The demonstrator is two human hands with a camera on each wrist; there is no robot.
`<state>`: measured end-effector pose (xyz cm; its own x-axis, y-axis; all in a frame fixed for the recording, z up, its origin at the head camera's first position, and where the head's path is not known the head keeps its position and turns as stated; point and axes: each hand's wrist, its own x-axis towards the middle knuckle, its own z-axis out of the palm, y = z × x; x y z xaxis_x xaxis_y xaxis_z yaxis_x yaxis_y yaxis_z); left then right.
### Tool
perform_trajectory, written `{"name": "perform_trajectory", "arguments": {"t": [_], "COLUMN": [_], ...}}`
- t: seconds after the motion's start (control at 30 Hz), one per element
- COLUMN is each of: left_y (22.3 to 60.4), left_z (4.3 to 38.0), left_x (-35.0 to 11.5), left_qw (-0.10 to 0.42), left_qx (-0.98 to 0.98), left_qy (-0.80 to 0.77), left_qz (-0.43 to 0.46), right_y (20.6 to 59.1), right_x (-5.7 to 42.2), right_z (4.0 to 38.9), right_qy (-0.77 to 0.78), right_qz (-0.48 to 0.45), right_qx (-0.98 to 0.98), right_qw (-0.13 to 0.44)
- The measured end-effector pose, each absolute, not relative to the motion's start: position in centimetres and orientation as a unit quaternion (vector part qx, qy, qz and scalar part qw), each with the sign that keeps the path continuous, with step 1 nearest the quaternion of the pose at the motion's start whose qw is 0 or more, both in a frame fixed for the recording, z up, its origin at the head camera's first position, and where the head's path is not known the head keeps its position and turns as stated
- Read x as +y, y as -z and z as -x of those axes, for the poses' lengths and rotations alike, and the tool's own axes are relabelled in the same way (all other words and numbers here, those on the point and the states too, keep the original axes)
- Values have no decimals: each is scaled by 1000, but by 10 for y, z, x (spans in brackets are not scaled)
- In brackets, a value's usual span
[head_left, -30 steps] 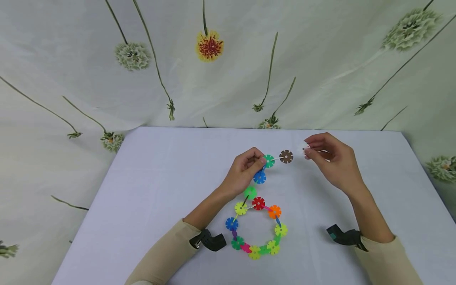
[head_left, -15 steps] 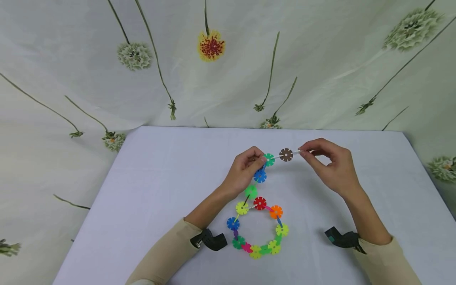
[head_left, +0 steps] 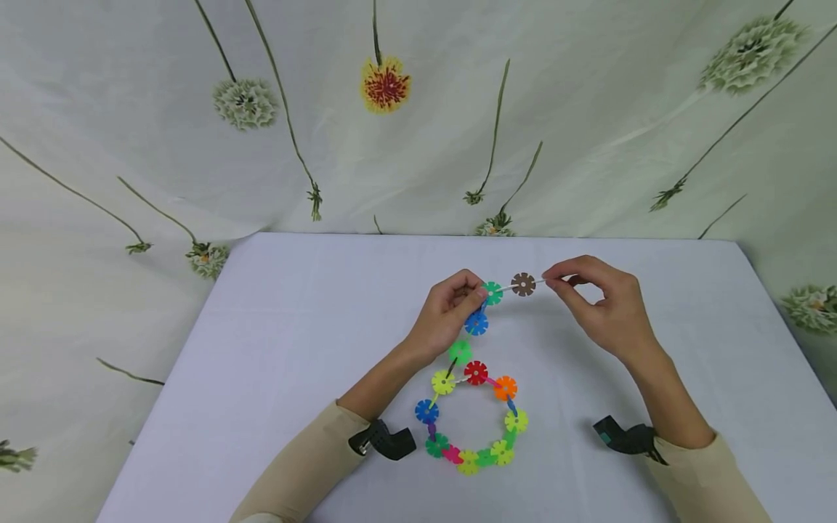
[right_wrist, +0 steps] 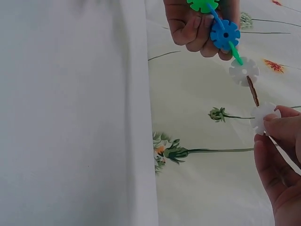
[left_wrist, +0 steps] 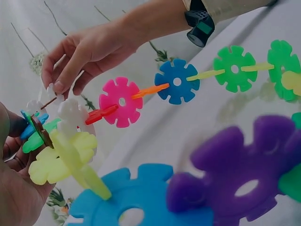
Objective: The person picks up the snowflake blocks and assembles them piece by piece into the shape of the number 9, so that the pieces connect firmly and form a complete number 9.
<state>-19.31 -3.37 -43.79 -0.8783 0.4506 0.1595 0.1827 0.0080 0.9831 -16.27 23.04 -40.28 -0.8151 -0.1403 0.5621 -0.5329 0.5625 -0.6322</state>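
Observation:
In the head view a chain of colored notched snowflake discs curves up from a ring (head_left: pixel 467 463) on the table. My left hand (head_left: pixel 441 316) pinches it near a green disc (head_left: pixel 493 293). Beyond that, a brown disc (head_left: pixel 523 284) juts to the right off a white piece. My right hand (head_left: pixel 601 301) pinches a white disc (right_wrist: pixel 263 117) between thumb and fingers. That white disc meets the brown disc's edge; how deeply they slot together I cannot tell. The left wrist view shows pink (left_wrist: pixel 121 101), blue (left_wrist: pixel 177 81) and purple discs (left_wrist: pixel 244 174) linked close by.
A white cloth covers the table (head_left: pixel 294 349). Behind it hangs a flower-printed fabric (head_left: pixel 431 145). A black camera sits on each wrist, the left one (head_left: pixel 386 440) beside the ring of discs.
My right hand has moved left, bringing the white disc from apart to the brown disc's right edge. My left hand has stayed almost still on the chain.

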Motion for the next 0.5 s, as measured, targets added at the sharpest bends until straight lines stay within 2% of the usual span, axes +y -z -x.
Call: {"name": "perform_trajectory", "arguments": {"t": [0.33, 0.5], "left_y": [439, 439], "left_z": [193, 193], "left_x": [-33, -33], "left_qw": [102, 98], "left_qx": [703, 705], "left_qy": [-667, -665], "left_qz": [-225, -224], "right_y": [407, 408], "right_x": [230, 229], "right_z": [165, 164], "right_qy": [-417, -480], "right_qz": [-190, -196], "right_qx": [-858, -829], "right_qw": [232, 208]}}
